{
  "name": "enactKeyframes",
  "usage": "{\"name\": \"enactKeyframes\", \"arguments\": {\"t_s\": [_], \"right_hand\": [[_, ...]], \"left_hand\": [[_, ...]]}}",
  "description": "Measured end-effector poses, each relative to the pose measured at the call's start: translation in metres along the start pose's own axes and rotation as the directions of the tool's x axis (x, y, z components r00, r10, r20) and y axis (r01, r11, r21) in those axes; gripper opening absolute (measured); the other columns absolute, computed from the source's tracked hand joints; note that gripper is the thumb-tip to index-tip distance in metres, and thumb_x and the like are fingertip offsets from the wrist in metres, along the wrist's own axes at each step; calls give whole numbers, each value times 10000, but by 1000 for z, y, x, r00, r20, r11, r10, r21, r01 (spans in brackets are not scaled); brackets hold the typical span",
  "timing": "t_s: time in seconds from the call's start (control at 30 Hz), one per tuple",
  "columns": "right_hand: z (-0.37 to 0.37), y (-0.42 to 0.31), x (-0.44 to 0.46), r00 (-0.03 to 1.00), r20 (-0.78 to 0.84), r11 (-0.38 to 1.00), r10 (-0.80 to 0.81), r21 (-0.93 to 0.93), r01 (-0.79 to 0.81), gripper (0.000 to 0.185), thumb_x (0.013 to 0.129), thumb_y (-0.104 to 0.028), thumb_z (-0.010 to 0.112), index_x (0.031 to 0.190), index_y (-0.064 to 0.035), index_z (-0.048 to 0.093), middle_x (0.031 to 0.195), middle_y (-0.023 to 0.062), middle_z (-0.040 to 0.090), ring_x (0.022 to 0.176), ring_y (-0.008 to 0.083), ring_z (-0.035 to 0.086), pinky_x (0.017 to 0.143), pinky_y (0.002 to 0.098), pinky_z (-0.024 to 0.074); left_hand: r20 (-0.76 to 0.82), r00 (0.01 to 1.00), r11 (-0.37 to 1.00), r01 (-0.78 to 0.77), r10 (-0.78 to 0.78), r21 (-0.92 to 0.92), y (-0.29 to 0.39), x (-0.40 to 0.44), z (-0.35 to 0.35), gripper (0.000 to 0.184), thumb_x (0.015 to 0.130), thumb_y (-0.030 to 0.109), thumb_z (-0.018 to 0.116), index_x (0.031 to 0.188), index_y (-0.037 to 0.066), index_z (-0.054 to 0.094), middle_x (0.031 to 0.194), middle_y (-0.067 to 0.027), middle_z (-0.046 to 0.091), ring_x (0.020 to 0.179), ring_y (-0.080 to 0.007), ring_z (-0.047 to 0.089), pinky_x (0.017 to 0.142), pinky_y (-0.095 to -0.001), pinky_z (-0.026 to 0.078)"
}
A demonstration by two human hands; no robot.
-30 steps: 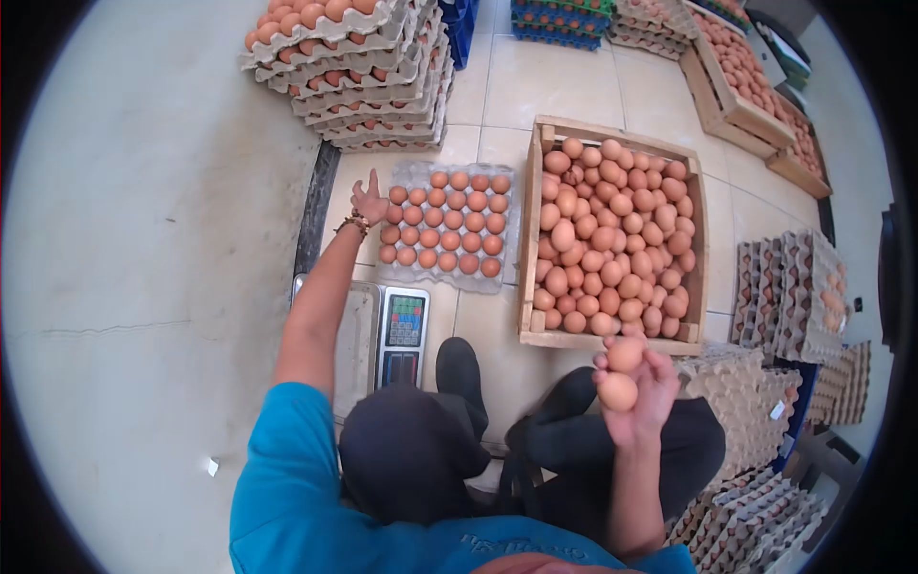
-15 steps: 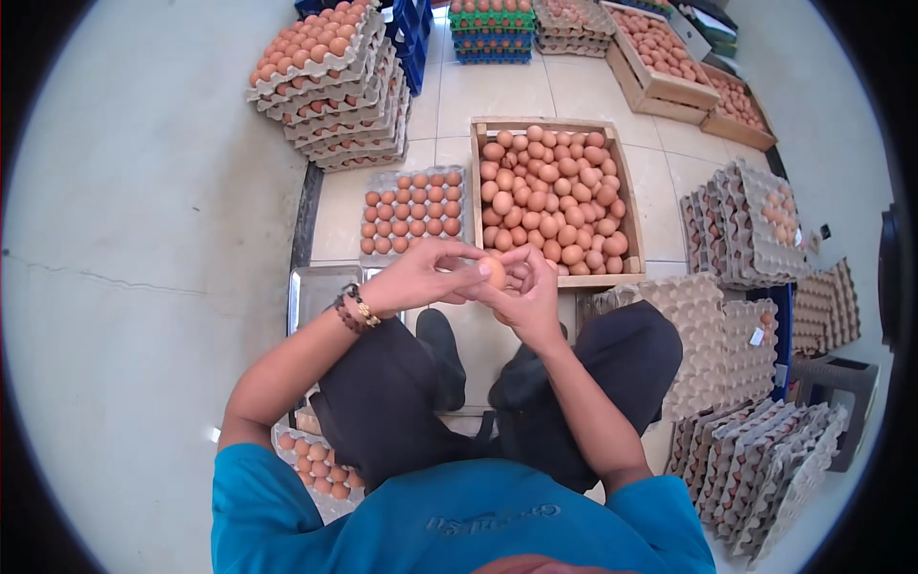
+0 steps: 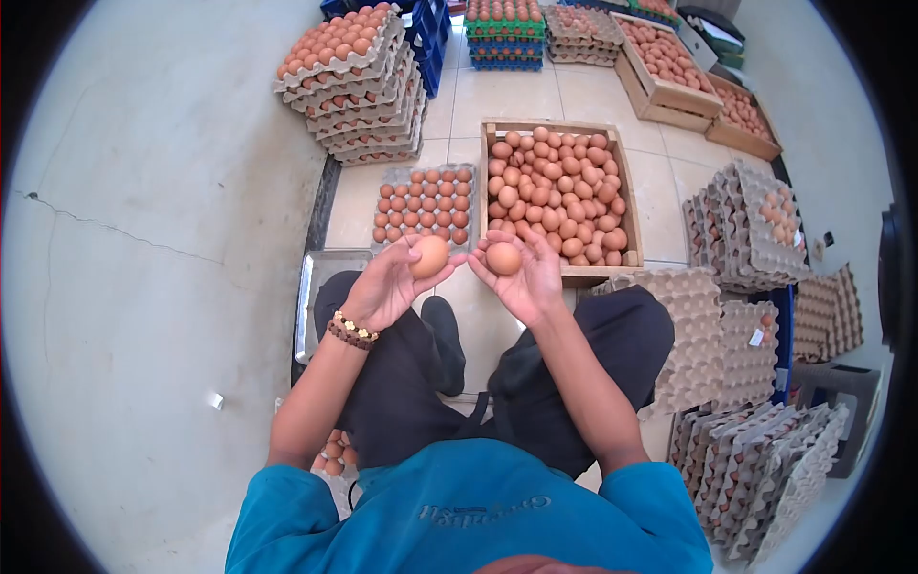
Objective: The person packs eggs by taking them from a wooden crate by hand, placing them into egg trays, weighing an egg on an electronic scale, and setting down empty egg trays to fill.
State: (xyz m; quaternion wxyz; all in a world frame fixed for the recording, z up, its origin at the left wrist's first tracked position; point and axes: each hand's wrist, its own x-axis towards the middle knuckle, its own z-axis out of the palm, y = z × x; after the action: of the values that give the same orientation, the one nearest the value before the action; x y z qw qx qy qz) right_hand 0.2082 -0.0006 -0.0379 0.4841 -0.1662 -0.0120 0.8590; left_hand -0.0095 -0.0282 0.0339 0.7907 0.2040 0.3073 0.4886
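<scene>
Palm up, my left hand (image 3: 384,292) holds a brown egg (image 3: 430,256) between thumb and fingers. A second egg (image 3: 504,258) rests in the curled fingers of my right hand (image 3: 532,285), whose fingertips come close to the left ones. Just beyond the left hand lies a grey egg tray (image 3: 380,175) with rows of brown eggs standing in its cups. To its right is a wooden crate (image 3: 628,191) heaped with loose eggs; my right hand is in front of its near left corner.
At the far left rises a stack of filled trays (image 3: 373,105). More egg crates (image 3: 660,100) stand at the back right. Cardboard trays (image 3: 684,316) and a leaning stack (image 3: 755,469) flank my right knee. A metal pan (image 3: 320,287) lies by my left knee.
My hands were together around an egg. Now they are apart and turned palm up, with an egg visible in each. The view has shifted slightly.
</scene>
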Motion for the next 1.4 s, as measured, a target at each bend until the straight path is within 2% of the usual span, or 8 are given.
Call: {"name": "enactKeyframes", "arguments": {"t_s": [0.27,0.37,0.57,0.7,0.87,1.0,1.23,1.4], "right_hand": [[23,14,-8,978,189,904,-87,-397,157,469,1014,-297,507,1254,106,522,1193,203,579,1069,280,629,981,404,541],[22,20,-12,992,85,790,-88,-601,122,451,970,-334,628,1124,89,603,1052,160,629,909,203,672,822,317,603],[5,39,-11,997,13,610,-81,-790,60,454,932,-414,676,929,40,661,743,76,649,625,132,669,522,246,596],[15,45,-20,1000,23,593,-1,-805,19,469,959,-418,637,915,49,654,712,81,653,581,140,667,478,242,571],[18,40,-23,986,-10,622,165,-775,-112,948,926,-777,180,1054,62,601,891,199,676,593,269,689,497,291,569],[0,28,-11,998,-54,628,17,-776,-53,752,993,-645,322,1058,54,591,896,181,679,655,209,678,530,259,563],[-22,8,4,988,-98,672,-122,-740,9,600,1015,-531,396,1125,20,605,956,120,681,761,172,654,614,244,535],[-31,6,13,980,-155,642,-123,-765,-41,525,1018,-498,414,1148,-25,602,982,71,666,831,155,629,739,273,505]], "left_hand": [[-25,993,929,-97,113,357,-22,-18,-16,306,862,-2,528,1168,9,526,1127,-109,558,1083,-213,600,906,-312,532],[30,945,606,-234,327,760,-34,-23,-17,343,838,21,656,1175,28,591,1099,-44,603,883,-90,594,786,-253,516],[161,870,190,-276,465,942,-46,-29,3,490,756,175,857,1183,26,670,1067,-68,665,854,-110,618,760,-265,525],[97,889,271,-238,448,933,-51,-38,-4,464,734,192,876,1124,10,703,1007,-84,685,872,-131,638,792,-274,525],[-59,923,694,-242,379,678,-35,-82,-8,542,773,143,845,1245,-7,624,1156,-137,672,763,-81,604,618,-195,491],[-84,860,762,-397,504,512,-19,-153,-44,640,878,131,739,1436,26,442,1191,-187,652,690,-54,553,545,-185,449],[-686,373,753,-522,624,401,-47,-313,-124,593,910,76,686,1445,40,432,985,-47,646,672,-48,528,536,-183,443],[-809,-105,803,-102,579,588,-98,-427,-197,527,883,125,735,1346,33,500,1017,-68,665,686,-44,540,542,-179,446]]}}
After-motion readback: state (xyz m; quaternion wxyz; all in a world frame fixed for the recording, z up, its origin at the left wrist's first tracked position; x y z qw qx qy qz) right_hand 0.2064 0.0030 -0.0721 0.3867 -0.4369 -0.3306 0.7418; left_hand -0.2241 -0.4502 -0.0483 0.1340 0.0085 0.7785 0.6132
